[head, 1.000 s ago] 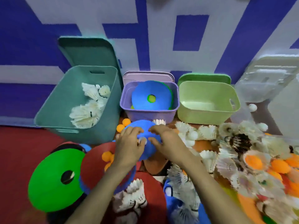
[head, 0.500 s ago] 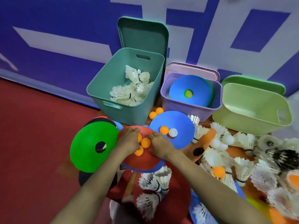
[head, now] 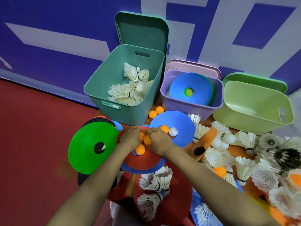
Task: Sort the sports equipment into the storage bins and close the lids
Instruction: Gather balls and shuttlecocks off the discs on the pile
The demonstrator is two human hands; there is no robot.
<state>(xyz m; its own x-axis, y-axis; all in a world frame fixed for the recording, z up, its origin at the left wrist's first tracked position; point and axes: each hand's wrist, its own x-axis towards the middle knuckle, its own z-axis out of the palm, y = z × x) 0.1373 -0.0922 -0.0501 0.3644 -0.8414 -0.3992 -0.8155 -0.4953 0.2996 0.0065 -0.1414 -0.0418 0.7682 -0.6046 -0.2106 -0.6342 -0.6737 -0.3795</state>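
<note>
My left hand (head: pixel 130 138) and my right hand (head: pixel 158 140) meet over a red disc cone (head: pixel 143 158), fingers curled on orange ping-pong balls (head: pixel 147 139). One more orange ball (head: pixel 140 150) lies on the red disc near my wrists. To the right a blue disc (head: pixel 178 123) carries an orange ball (head: pixel 164 128) and a white ball (head: pixel 173 131). The teal bin (head: pixel 123 115) holds shuttlecocks (head: pixel 130 93). The purple bin (head: pixel 187 106) holds a blue disc (head: pixel 190 88). The light green bin (head: pixel 254 121) is empty.
Each bin's lid leans open against the blue-and-white wall behind it. A green disc (head: pixel 88 144) lies left of my hands. Two orange balls (head: pixel 155 112) sit between the teal and purple bins. Several shuttlecocks (head: pixel 244 167), balls and orange discs pile up on the right. Red floor lies at left.
My hands let go of the blue disc and shifted left onto the red disc, closing on the orange balls there. My view swung left.
</note>
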